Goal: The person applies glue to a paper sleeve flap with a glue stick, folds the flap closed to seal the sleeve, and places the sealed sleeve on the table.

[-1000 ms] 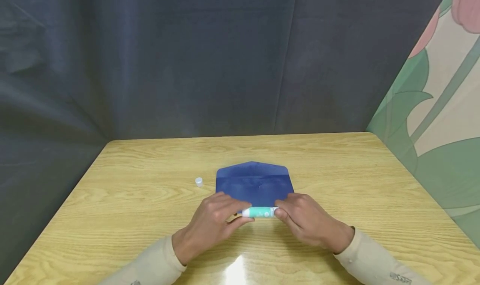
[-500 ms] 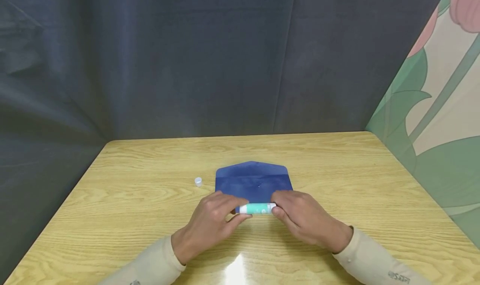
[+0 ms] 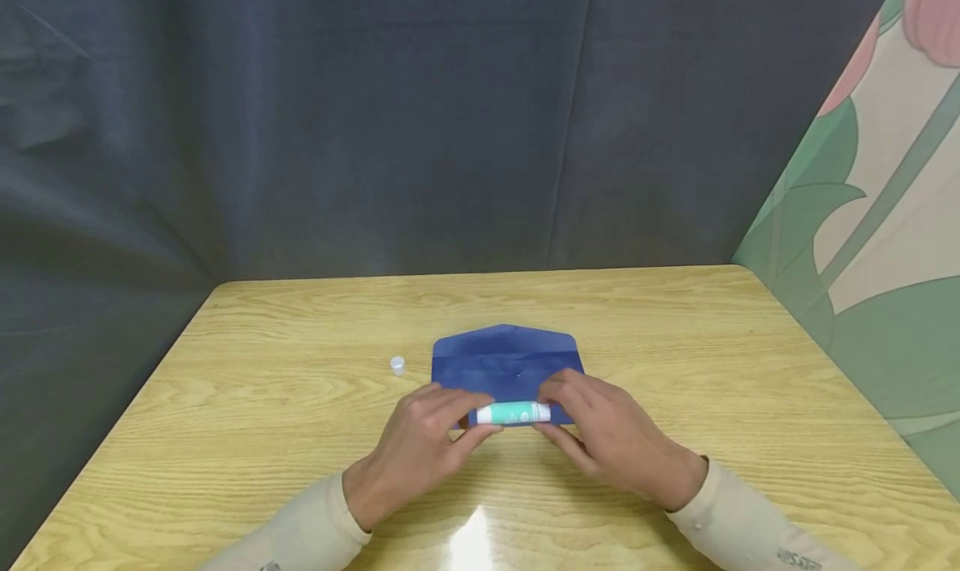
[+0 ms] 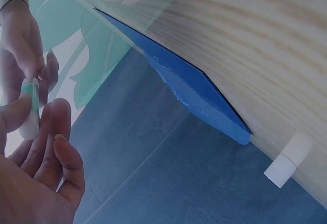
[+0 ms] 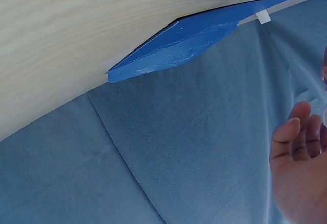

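In the head view, a glue stick (image 3: 513,413) with a teal label and white ends lies level between both hands, above the front part of a blue envelope (image 3: 480,373). My left hand (image 3: 422,433) pinches its left end between thumb and fingers. At the other end, the thumb and fingertips of my right hand (image 3: 618,438) hold it. The envelope's flap is unfolded toward the far side; wet-looking streaks mark the flap (image 4: 179,89) in the left wrist view. In the right wrist view, the stick is nearly all out of frame.
A small white cap (image 3: 397,365) stands on the wood-grain table (image 3: 285,404), left of the envelope. Behind the table hangs a dark cloth (image 3: 420,137). A wall painted with flowers (image 3: 892,246) borders the right side.
The glue stick has shifted slightly left and away from me. My right hand's fingers have loosened from round the right end to a fingertip hold. Envelope and cap stay put.
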`<state>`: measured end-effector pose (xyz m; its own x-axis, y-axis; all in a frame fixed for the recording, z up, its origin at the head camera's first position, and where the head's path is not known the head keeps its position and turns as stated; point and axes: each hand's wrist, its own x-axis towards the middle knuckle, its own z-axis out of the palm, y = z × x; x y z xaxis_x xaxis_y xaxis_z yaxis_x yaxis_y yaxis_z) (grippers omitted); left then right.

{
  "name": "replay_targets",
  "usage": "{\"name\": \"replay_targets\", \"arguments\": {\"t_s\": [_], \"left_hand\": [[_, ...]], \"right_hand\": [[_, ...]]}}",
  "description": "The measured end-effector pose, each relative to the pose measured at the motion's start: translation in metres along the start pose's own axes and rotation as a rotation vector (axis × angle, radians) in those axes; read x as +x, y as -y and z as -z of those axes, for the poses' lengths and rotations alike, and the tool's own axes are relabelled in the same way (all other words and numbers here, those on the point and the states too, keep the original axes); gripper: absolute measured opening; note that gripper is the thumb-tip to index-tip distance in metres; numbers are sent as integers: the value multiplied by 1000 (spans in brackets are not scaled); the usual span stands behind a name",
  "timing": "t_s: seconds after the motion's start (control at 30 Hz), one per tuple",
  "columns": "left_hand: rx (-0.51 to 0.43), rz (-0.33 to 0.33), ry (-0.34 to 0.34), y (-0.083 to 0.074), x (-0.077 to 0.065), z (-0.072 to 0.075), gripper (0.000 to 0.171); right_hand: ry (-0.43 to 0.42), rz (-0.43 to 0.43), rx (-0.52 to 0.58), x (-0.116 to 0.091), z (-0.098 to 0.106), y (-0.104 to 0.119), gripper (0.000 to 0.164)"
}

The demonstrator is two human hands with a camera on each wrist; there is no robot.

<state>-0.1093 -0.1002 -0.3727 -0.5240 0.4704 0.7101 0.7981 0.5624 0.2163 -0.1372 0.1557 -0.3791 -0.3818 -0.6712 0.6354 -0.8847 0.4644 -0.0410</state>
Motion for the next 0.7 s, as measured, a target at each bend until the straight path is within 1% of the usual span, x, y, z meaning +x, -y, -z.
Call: {"name": "replay_targets", "arguments": {"t_s": [0.13, 0.37, 0.47, 0.7], "left_hand": [[-4, -8, -3, 0, 0, 0, 18], [-3, 1, 2, 0, 0, 1, 18], [3, -4, -3, 1, 0, 1, 18], [5, 18, 10, -1, 0, 2, 19]], "right_hand": [[-33, 26, -24, 1, 0, -1, 34], [-65, 62, -2, 3, 1, 0, 29], [-65, 65, 12, 3, 2, 0, 27], [-46, 52, 42, 2, 2, -1, 26]]}}
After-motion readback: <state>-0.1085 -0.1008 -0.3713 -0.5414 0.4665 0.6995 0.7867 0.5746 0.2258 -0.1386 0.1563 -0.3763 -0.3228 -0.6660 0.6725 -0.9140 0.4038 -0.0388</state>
